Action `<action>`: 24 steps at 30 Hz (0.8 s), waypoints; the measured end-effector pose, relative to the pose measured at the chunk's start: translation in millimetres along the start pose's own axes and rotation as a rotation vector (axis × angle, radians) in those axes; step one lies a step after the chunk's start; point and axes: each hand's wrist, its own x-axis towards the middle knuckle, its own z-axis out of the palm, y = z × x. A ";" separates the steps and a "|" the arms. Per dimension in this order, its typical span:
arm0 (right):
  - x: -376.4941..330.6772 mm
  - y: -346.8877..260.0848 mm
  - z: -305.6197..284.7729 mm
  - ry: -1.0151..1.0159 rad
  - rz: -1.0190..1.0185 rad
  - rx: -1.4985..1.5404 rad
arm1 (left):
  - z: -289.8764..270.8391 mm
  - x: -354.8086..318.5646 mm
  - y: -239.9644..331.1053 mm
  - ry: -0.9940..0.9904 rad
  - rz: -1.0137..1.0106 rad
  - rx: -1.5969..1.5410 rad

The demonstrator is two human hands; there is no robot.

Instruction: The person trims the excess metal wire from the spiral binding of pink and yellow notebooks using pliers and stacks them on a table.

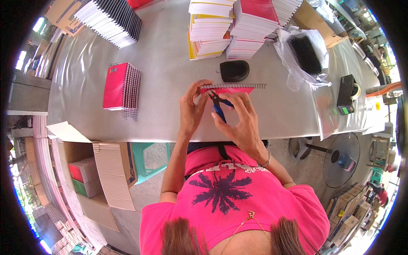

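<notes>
Fingers of left hand (192,106) pinch red spiral notebook (231,88); right hand (240,119) grips blue-handled cutters (219,106) at coil end. Finished stack (123,87) small.

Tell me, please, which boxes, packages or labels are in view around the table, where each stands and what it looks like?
Open cardboard carton: on the floor left of the person, brown, flaps raised, holding red and green wrapped packs.
Brown cardboard box: table's far right, plain.
Clear plastic bag: right of the book stacks, crumpled, around black spiral combs.
Brown cartons: floor at lower right, stacked.
Cardboard box: far left corner, brown with a printed label.
</notes>
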 end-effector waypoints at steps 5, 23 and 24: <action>-1.4 5.1 4.3 0.002 -0.065 -0.135 | -0.9 -2.0 -5.6 -0.010 -0.040 -0.101; -2.9 4.7 12.5 0.042 -0.111 -0.200 | 3.0 -8.5 9.0 0.044 -0.126 -0.109; -2.7 5.0 12.8 0.041 -0.112 -0.201 | 3.5 -8.5 9.4 0.046 -0.138 -0.115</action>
